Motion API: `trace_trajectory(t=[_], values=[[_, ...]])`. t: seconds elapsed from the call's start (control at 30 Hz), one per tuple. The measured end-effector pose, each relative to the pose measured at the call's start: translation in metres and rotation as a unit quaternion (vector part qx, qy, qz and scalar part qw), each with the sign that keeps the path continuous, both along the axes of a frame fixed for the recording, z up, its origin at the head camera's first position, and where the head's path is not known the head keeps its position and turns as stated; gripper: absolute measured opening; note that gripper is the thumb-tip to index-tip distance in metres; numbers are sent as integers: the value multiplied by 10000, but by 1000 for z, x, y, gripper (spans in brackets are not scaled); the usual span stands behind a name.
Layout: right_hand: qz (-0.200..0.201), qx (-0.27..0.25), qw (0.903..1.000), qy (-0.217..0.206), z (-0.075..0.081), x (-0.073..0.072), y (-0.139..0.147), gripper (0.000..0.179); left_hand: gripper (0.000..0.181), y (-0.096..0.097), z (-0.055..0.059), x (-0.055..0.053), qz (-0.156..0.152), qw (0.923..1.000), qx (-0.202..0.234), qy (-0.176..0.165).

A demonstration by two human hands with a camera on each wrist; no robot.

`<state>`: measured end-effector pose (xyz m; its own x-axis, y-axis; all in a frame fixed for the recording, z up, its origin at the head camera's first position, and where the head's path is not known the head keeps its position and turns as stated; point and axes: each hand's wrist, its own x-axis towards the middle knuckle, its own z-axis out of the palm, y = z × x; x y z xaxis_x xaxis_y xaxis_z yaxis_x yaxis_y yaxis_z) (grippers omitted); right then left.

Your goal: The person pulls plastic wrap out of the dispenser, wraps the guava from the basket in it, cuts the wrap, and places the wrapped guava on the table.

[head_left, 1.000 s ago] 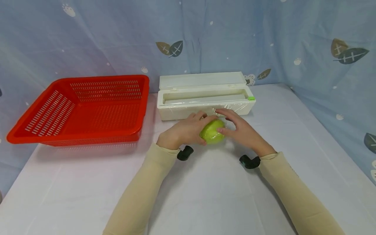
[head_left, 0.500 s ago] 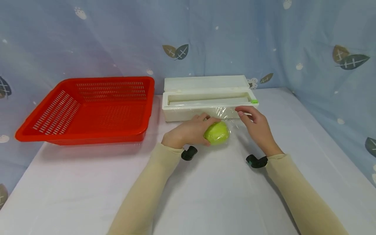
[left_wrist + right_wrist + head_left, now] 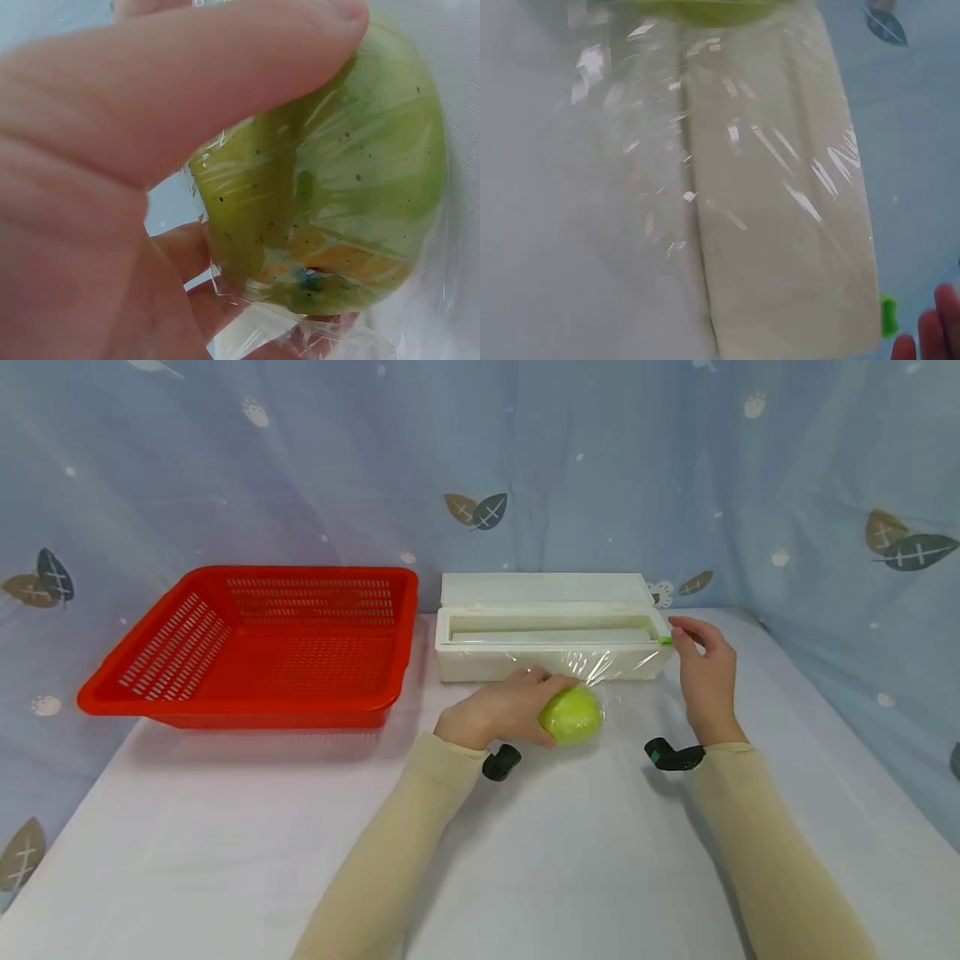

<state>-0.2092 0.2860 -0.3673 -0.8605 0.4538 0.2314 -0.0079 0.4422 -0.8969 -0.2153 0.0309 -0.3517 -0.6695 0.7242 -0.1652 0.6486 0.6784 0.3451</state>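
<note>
Near the frame's middle, the left hand (image 3: 513, 708) gripped a plastic-wrapped fruit (image 3: 572, 717); right of centre, the right hand (image 3: 707, 677) was beside a green tab (image 3: 665, 641), its grasp unclear.

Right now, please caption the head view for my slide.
Left hand grips a film-covered green fruit; right hand beside the green tab of the white box.
</note>
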Motion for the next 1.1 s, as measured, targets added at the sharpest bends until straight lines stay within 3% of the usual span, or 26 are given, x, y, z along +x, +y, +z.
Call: trace_trajectory(t=[0.13,0.37,0.6,0.83,1.1], values=[[-311,-590,9975,-211,-3,-7,4,36,77,-2,-3,0,-22,9999,150,-59],[-686,-1265,9868,-738,-25,-15,11,45,78,-3,-13,-3,-123,9995,209,-179],[-490,-838,9934,-609,-37,-23,12,51,77,-8,-8,-10,-165,9983,457,-321],[-590,-1028,9927,-245,-41,-22,8,43,78,-8,-7,-13,-220,9976,458,-461],[-751,-988,9921,-193,-38,-23,6,43,78,-7,-9,-16,-238,9971,558,-456]])
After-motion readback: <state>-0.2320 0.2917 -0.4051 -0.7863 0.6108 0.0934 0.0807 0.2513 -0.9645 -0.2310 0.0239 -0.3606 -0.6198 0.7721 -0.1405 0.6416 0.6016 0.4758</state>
